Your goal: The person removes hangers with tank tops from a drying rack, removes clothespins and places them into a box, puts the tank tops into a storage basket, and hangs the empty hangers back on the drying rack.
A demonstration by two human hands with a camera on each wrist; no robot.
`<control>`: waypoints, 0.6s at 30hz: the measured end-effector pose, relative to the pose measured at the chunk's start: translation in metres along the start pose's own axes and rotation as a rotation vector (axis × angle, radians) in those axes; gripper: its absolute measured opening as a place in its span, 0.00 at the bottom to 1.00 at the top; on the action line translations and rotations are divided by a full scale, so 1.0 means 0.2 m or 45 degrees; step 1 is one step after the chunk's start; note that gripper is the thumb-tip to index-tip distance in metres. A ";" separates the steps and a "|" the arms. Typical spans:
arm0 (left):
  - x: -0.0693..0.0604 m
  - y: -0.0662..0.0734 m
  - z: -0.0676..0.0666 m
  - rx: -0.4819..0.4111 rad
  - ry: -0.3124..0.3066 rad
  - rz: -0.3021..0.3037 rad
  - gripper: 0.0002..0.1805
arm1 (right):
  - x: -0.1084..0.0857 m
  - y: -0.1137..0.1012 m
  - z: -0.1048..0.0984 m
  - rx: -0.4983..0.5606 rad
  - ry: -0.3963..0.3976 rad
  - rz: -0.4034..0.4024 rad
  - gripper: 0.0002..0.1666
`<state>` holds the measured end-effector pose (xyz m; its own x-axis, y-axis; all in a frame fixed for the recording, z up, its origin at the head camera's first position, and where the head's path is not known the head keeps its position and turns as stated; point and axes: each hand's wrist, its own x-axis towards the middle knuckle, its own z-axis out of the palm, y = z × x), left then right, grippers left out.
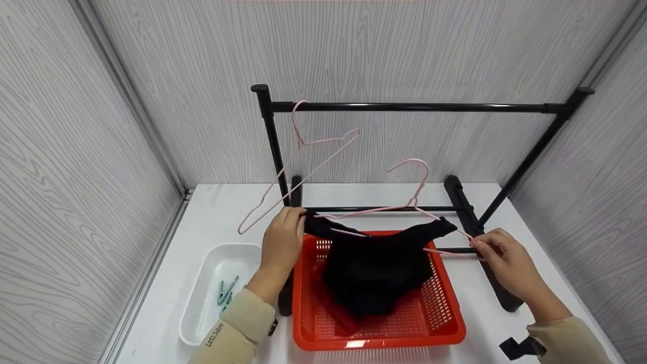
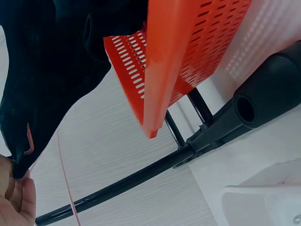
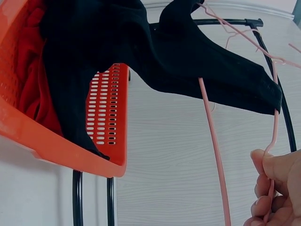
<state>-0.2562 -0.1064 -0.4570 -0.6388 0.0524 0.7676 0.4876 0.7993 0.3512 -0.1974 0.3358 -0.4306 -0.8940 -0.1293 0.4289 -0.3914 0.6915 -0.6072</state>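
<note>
A black garment (image 1: 379, 268) with narrow straps hangs spread between both hands, over a red basket (image 1: 323, 345). Running through it is a pink wire hanger (image 1: 415, 200), its hook upward and pointing left. My left hand (image 1: 283, 237) pinches the garment's left strap; in the left wrist view a short bit of hanger (image 2: 30, 139) shows against the black cloth. The right hand (image 1: 508, 258) grips the hanger's right end, just outside the right strap. In the right wrist view that strap lies over the hanger's shoulder, apart from the fingers.
Behind the basket stands a black rack (image 1: 404, 107). Another pink hanger (image 1: 299, 142) hangs bare at its left end. Red cloth (image 3: 30, 70) lies inside the basket. On the left sits a white tray (image 1: 188, 308) with green clothespins (image 1: 221, 293).
</note>
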 end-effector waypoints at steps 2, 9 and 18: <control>-0.01 -0.01 0.00 -0.007 -0.007 -0.010 0.06 | 0.00 0.00 0.00 -0.004 0.002 0.011 0.06; -0.06 -0.02 0.00 -0.022 -0.022 -0.056 0.06 | -0.01 0.01 0.00 0.017 0.027 -0.018 0.06; -0.13 -0.01 0.02 -0.049 -0.090 -0.099 0.06 | -0.01 0.01 0.01 0.048 0.030 -0.024 0.07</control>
<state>-0.2428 -0.1069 -0.4797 -0.7151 0.0343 0.6982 0.4568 0.7790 0.4296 -0.1965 0.3363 -0.4337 -0.8813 -0.1248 0.4558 -0.4161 0.6621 -0.6233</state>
